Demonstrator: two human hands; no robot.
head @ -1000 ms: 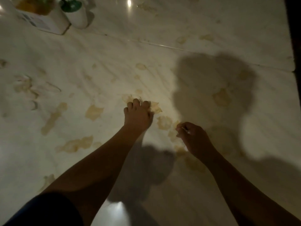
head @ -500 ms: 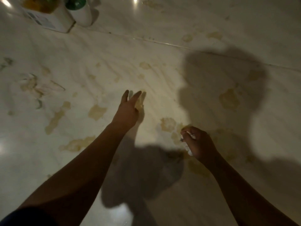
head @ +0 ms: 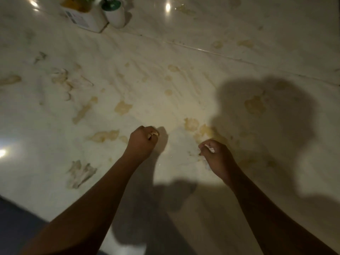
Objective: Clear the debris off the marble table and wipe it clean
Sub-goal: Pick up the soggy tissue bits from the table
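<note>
The marble table [head: 184,24] fills the view, littered with debris: yellowish patches and pale scraps. At the far left lies 1 patch [head: 10,80], and right of it a cluster of crumpled scraps [head: 60,78]. A second crumpled clump [head: 81,173] sits nearer the table's near edge. At the top left stands a white box [head: 86,17] with a printed label on its side, too small and dim to read. Touching it on the right is a white bottle [head: 116,14] with a green top. Below them, smears [head: 122,107] and [head: 104,136] mark the stone.

The left hand [head: 142,142] is clenched over the table, gripping a yellowish scrap [head: 154,134] that shows between thumb and fingers. Just right of it lie more blotches [head: 191,124]. The right hand [head: 216,155] is curled too, pinching a white bit [head: 210,148] at its fingertips; whether it touches the table, I cannot tell. Further right a broad shadow [head: 266,126] covers another stain [head: 254,105].
</note>
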